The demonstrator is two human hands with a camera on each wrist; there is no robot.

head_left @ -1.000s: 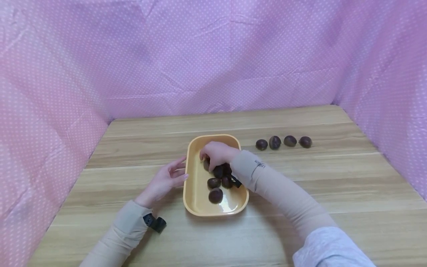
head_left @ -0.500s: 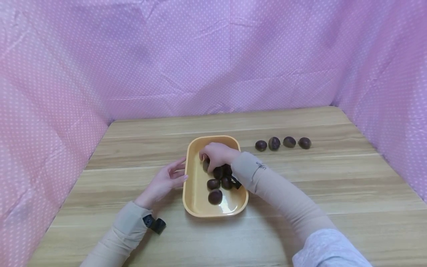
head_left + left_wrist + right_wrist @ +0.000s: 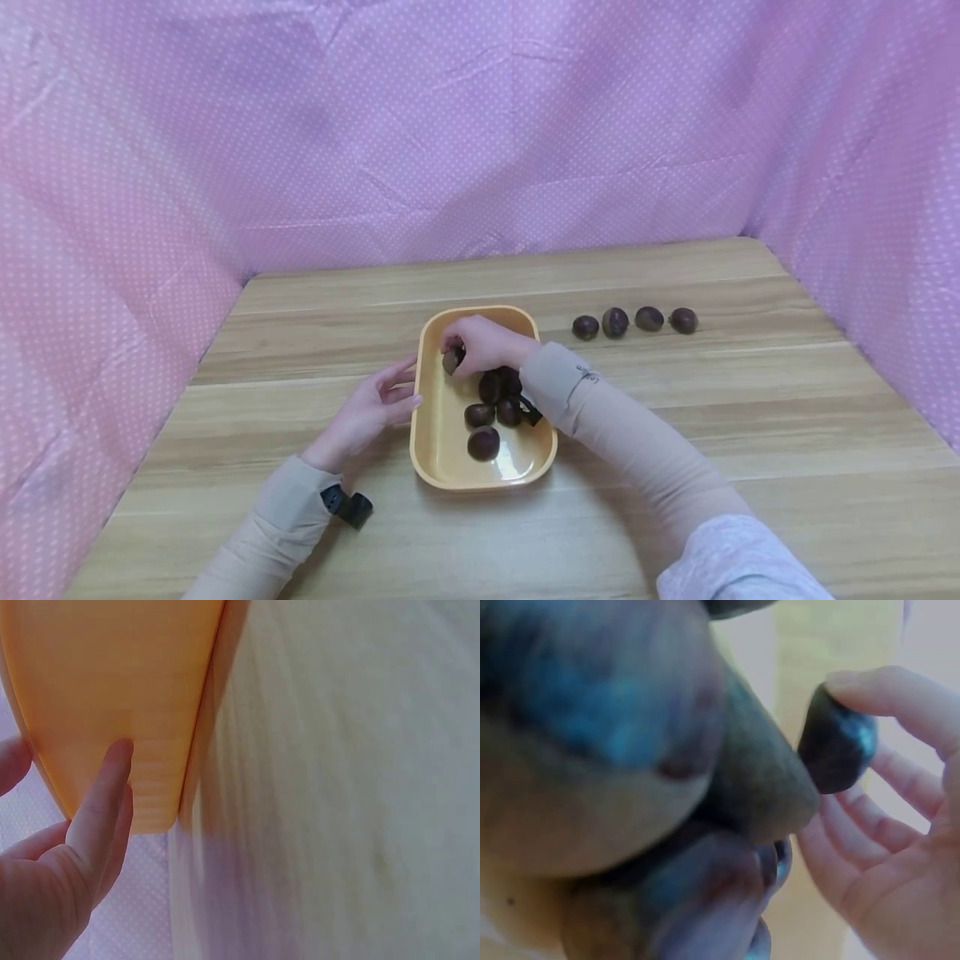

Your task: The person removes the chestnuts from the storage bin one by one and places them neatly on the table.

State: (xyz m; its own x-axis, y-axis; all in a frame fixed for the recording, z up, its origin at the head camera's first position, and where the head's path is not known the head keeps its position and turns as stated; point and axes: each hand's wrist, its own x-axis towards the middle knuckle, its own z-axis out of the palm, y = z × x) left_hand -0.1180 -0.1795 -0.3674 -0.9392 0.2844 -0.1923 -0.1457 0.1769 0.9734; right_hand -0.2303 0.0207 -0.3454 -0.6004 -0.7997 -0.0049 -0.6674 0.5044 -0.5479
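Observation:
My right hand (image 3: pixel 482 343) is inside the yellow plastic tray (image 3: pixel 426 479), pinching a chestnut (image 3: pixel 452 361) between thumb and fingers near the far left corner. In the right wrist view this chestnut (image 3: pixel 838 742) shows dark and glossy at the fingertips. Several more chestnuts (image 3: pixel 483 443) lie in the tray, some partly covered by the right hand and wrist. Outside the tray's left wall is my left hand (image 3: pixel 367 412), its fingers extended. The left wrist view shows a fingertip against the outer wall (image 3: pixel 150 697) and the thumb at the rim.
To the right of the tray, several chestnuts (image 3: pixel 615 322) form a row on the wooden table (image 3: pixel 675 450). Pink dotted cloth (image 3: pixel 480 125) hangs behind the table and along both sides.
The right hand has shifted slightly left with the pinched chestnut, away from the others in the tray. The left hand stays beside the tray, and the row on the table is unchanged.

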